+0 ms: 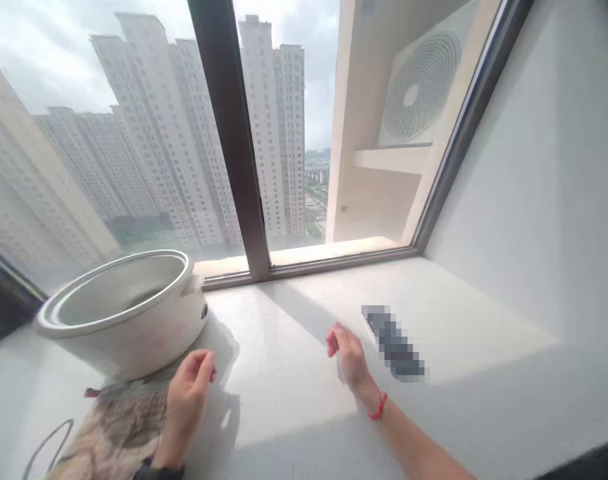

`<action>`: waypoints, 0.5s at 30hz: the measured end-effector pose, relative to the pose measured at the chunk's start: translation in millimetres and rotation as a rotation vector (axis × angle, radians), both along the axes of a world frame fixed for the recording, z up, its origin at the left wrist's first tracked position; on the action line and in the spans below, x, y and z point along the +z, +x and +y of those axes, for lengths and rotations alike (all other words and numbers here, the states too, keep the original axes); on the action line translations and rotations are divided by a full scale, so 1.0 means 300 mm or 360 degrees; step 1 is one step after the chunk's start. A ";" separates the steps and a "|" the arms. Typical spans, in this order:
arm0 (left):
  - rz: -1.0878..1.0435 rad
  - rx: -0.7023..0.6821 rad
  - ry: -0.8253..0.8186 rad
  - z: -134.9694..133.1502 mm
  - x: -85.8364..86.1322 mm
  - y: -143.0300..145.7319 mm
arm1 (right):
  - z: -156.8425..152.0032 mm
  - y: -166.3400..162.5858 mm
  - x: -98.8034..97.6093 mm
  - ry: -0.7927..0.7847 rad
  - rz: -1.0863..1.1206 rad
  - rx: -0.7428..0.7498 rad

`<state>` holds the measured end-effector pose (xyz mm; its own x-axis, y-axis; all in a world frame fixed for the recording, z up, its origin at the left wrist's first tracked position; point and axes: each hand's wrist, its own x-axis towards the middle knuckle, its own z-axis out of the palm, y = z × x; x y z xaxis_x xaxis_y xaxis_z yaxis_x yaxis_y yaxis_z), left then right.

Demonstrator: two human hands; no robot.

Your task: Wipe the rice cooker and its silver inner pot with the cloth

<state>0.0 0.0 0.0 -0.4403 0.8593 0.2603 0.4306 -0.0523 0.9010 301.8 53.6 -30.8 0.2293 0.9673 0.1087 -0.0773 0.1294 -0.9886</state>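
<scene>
My left hand (190,390) is above the white sill by the front of a big white pot, fingers curled in against the thumb. No object shows in it. A dark band circles that wrist. My right hand (348,355) hovers over the middle of the sill, its fingers also curled with nothing visible in them, and a red string bracelet (379,407) is on its wrist. Just right of it lies a flat, dark oblong thing (394,343), blotted out by pixels. The white pot (134,340) has a wide rim and no lid on it.
Under the pot and beside my left hand lies a brownish patterned cloth (129,417). A thin dark cord (47,443) loops at the lower left. Behind the sill (294,393) is a window with a dark frame (234,133); a white wall (529,200) closes the right side.
</scene>
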 end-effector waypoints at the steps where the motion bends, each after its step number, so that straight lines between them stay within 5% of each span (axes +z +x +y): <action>1: 0.0004 -0.0006 -0.0004 -0.002 -0.001 0.002 | -0.001 -0.001 0.002 0.0001 0.0002 0.0001; 15: -0.0087 0.0000 -0.0016 -0.006 0.000 0.025 | 0.004 0.005 0.014 -0.0085 -0.0093 -0.0015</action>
<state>7.5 -1.9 -0.1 -0.4534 0.8618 0.2272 0.3807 -0.0433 0.9237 303.3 54.9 -26.7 0.2335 0.9698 0.0707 -0.0183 0.0771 -0.9969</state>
